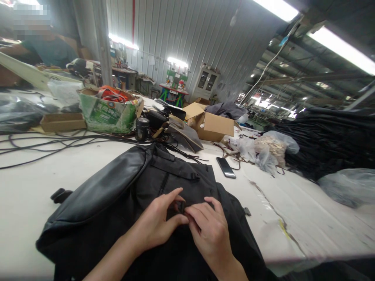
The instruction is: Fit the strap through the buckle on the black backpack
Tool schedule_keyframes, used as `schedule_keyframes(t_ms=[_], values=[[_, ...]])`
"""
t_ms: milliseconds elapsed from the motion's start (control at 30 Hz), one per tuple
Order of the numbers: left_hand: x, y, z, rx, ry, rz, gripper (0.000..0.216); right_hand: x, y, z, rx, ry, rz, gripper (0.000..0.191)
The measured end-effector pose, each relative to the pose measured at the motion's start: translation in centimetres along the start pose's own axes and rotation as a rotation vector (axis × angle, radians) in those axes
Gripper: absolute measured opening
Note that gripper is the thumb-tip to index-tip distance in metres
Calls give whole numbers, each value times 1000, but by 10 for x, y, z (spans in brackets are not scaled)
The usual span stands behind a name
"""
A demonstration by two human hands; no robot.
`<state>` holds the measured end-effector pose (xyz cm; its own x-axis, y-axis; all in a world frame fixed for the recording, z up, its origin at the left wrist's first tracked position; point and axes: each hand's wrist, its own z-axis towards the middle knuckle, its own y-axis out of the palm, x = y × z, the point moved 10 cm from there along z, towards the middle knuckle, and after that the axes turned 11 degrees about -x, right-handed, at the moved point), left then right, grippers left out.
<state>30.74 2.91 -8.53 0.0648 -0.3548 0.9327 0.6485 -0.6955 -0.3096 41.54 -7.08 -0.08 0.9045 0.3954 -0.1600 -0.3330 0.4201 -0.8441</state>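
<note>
On black bag (123, 195): left hand (156, 226), right hand (209, 230) both pinch small buckle (181, 206); no readable label

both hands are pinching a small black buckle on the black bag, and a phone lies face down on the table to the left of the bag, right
Not quite: the phone lies to the right of the black bag, not the left. The head view shows it on the white table. The rest stands: the left hand and right hand pinch a small black buckle on the bag.
</note>
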Motion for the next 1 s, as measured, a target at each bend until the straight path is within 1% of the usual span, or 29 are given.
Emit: schedule_keyframes(t_ms=[67,100,267,467,533,667,700,767,800,833,900,1000], values=[[7,-7,0,27,0,5,38,-1,-1,0,6,1,-3,18],[11,-9,1,30,1,30,28,-1,-2,0,14,2,-7,18],[26,-2,5,-58,41,236,42,-6,-5,-2,44,-25,-21,20],[27,-1,7,-74,38,213,37,-8,-2,-4,24,-35,-51,21],[28,-1,7,-77,41,219,39,-7,-2,-4,14,-37,-41,22],[31,-2,5,-60,68,230,40,-3,-5,-4,-7,-23,1,16],[32,-1,5,-61,83,228,38,-1,-6,-3,-9,-9,8,22],[34,0,4,-72,113,213,35,0,-6,1,-25,5,17,43],[34,0,3,-77,123,203,35,-1,-3,3,-44,0,25,47],[34,0,3,-75,128,192,35,-3,0,5,-68,-9,36,44],[32,0,4,-59,129,166,37,-6,6,10,-105,-38,61,30],[28,-1,3,-31,129,128,39,-10,11,14,-112,-62,52,26]])
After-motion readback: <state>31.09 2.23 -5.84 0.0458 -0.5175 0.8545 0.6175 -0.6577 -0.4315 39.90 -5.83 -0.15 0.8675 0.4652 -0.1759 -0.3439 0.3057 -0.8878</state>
